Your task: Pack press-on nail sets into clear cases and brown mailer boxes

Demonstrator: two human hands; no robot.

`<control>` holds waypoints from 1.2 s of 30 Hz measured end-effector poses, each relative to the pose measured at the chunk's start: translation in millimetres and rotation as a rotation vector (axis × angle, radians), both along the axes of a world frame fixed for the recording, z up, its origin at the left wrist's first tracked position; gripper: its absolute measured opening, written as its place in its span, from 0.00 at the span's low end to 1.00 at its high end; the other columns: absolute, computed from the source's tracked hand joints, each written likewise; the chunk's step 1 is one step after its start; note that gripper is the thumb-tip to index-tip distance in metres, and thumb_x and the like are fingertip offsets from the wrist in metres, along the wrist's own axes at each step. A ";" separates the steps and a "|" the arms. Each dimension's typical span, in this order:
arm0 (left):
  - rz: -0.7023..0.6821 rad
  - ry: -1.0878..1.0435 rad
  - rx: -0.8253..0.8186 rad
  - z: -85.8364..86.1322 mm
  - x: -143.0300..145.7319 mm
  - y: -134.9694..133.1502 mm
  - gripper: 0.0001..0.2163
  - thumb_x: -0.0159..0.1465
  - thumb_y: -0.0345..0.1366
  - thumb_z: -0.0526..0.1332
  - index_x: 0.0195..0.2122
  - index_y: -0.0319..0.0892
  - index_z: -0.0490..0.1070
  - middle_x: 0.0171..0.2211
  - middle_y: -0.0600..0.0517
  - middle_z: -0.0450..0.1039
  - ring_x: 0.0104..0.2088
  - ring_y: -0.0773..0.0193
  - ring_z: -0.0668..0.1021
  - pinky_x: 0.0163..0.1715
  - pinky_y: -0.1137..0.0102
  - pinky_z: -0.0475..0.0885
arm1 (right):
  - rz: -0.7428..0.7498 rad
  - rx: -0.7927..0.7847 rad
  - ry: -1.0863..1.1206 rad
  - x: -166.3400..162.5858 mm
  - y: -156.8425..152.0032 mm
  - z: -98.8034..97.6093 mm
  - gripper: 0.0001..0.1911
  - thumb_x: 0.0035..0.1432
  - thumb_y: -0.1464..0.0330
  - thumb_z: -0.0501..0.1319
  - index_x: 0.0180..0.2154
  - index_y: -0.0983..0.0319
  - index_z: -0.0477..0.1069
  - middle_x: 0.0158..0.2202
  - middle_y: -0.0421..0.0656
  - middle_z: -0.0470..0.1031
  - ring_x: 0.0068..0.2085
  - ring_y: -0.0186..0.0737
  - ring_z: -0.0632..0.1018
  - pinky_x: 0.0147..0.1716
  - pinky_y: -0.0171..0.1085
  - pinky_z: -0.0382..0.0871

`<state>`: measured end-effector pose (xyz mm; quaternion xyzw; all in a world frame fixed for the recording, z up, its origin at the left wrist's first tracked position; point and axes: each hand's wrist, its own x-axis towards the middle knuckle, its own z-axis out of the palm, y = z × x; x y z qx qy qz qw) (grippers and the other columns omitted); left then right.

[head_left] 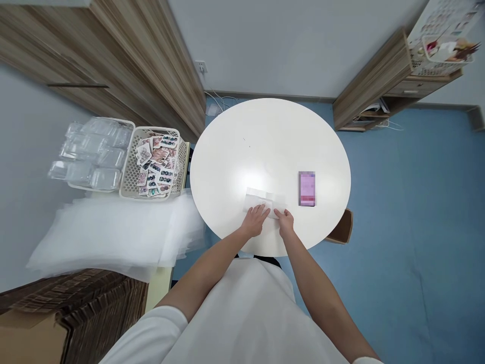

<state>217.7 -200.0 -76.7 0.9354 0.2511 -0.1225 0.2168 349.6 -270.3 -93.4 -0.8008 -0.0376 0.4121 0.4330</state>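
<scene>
On white oval table [265,121]: translucent white sheet [261,196], pink rectangular item [306,189] right of it. White perforated plastic basket [130,178] left of table.

The pink item [307,189] is blurred into blocks; the left hand [256,221] covers part of the sheet [261,196]; the table [273,134] hides part of a bin [342,227]; picture edges cut off the cardboard [102,313] and cabinet [125,55]

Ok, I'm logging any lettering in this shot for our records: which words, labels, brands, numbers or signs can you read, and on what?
None can be read.
Printed sheet at upper right: too small and blurred.
Small cards at left: any print is too small.
Pink rectangular item: pixelated, unreadable.
Pale packet: any marks are too faint to read.
</scene>
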 end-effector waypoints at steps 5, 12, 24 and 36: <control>0.022 -0.011 -0.011 -2.0 0.8 -1.1 0.32 0.53 0.29 0.55 0.59 0.48 0.48 0.60 0.44 0.49 0.59 0.50 0.54 0.53 0.54 0.51 | -0.017 0.063 0.013 -0.7 6.1 11.2 0.15 0.45 0.59 0.58 0.32 0.63 0.68 0.32 0.43 0.74 0.33 0.37 0.73 0.31 0.34 0.68; 0.130 -0.094 -0.183 -4.4 2.5 1.5 0.31 0.50 0.30 0.57 0.57 0.45 0.53 0.60 0.44 0.49 0.59 0.49 0.53 0.55 0.52 0.51 | 0.202 0.114 -0.103 -10.6 13.9 20.2 0.19 0.48 0.60 0.56 0.42 0.62 0.69 0.44 0.45 0.72 0.45 0.40 0.72 0.44 0.38 0.66; 0.743 -0.486 -0.317 14.9 -23.9 -0.1 0.18 0.56 0.25 0.48 0.47 0.40 0.63 0.50 0.45 0.63 0.53 0.58 0.65 0.52 0.58 0.63 | 1.153 -0.129 -0.411 -26.5 7.5 36.1 0.41 0.48 0.73 0.52 0.61 0.69 0.37 0.62 0.53 0.46 0.61 0.47 0.52 0.54 0.46 0.54; -0.022 -0.222 -0.313 23.2 -3.1 36.5 0.20 0.63 0.34 0.43 0.56 0.42 0.57 0.57 0.48 0.59 0.58 0.61 0.59 0.57 0.58 0.50 | 1.267 -0.041 -0.647 -50.2 -7.7 22.8 0.41 0.46 0.74 0.55 0.61 0.71 0.40 0.63 0.53 0.40 0.63 0.52 0.42 0.56 0.51 0.51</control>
